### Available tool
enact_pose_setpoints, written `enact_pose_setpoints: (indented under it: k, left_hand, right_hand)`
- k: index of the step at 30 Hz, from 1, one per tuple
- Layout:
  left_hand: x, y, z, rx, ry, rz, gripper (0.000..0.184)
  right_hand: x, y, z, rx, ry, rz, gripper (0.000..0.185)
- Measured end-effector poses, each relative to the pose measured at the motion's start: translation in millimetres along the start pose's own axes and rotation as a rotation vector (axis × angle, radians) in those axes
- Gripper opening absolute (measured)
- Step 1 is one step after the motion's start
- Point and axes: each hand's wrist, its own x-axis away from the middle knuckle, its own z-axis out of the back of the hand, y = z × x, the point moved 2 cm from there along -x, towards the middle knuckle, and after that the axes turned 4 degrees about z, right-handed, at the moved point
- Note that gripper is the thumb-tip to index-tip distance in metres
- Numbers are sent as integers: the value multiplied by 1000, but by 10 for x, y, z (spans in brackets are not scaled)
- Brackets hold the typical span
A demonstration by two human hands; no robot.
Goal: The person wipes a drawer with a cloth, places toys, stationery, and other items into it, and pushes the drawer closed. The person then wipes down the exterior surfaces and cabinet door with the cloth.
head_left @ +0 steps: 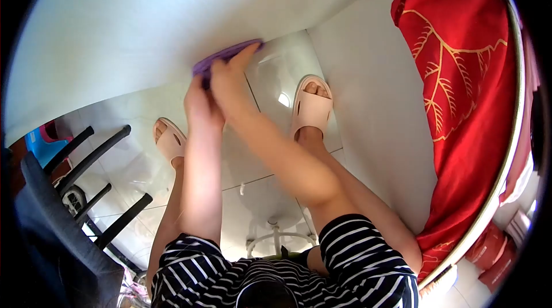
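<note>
A purple cloth [230,54] lies flat against the lower part of a large pale surface [144,26], near where it meets the tiled floor. My right hand [229,78] presses on the cloth, its fingers reaching toward the cloth's right end. Close beside it, on the left, my left hand [202,101] has its fingers closed at the cloth's lower left edge. The two hands touch or nearly touch. Parts of the fingers are hidden or blurred.
Red fabric with gold leaf patterns [460,60] hangs at the right. A dark chair or stool with black legs [86,152] stands at the left, beside a blue and pink object [46,146]. My feet in pale slippers [313,109] rest on the tiles [247,164].
</note>
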Motion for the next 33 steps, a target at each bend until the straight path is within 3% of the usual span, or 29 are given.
enact_pose_setpoints:
  k: [4, 8, 12, 16, 19, 21, 25, 28, 30, 33]
  left_hand:
    - [-577, -309, -56, -41, -200, 152, 24]
    - [-529, -319, -220, 2, -110, 96, 22]
    - [-274, -36, -81, 132, -21, 54, 20]
    - [269, 433, 5, 194, 20, -68, 19]
    - [709, 673, 34, 144, -57, -133, 23]
    - [918, 891, 82, 242, -172, -44, 26]
    - [842, 1008, 139, 127, -139, -55, 24]
    - [36, 816, 545, 290, -102, 3, 20]
    - [-99, 707, 507, 211, 39, -45, 23]
    - [-345, 612, 582, 155, 135, 38, 15]
  right_hand:
    - [-490, 130, 500, 109, 116, -21, 88]
    - [-503, -59, 575, -73, 86, -91, 90]
    - [-331, 16, 319, -9, 26, -80, 89]
    - [223, -533, -139, -62, -62, -109, 83]
    - [591, -858, -409, -298, -197, -85, 82]
    - [709, -938, -562, -358, -169, -110, 75]
    - [591, -661, -736, -290, -30, -160, 73]
    - [239, -124, -731, -373, -64, -251, 82]
    - [87, 146, -677, -381, -18, -299, 80]
    - [-135, 440, -401, -409, -143, -312, 44]
